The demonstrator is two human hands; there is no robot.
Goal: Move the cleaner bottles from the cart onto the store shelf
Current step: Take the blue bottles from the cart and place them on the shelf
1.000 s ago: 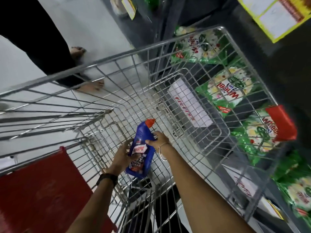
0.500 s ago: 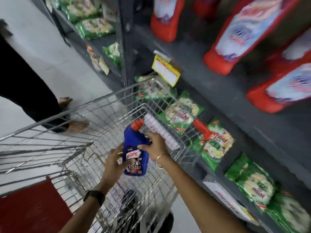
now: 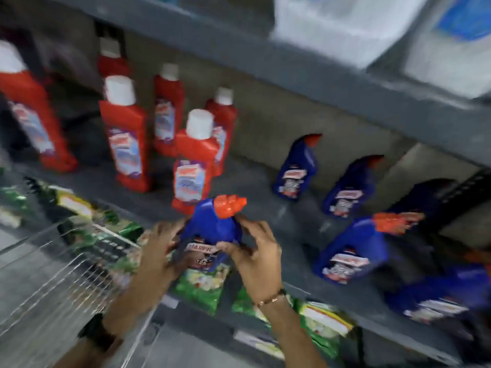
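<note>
The blue bottle (image 3: 212, 232) at the centre is showing glossy smooth plastic, its orange cap (image 3: 229, 206) ridged. At nine o'clock the cart (image 3: 66, 272) is gleaming as thin bright metal wire. The shelf (image 3: 265, 208) is looking matt grey. At six o'clock, green packets (image 3: 199, 288) are shining like crinkled film.

Both hands (image 3: 210, 258) raised, grips closed
</note>
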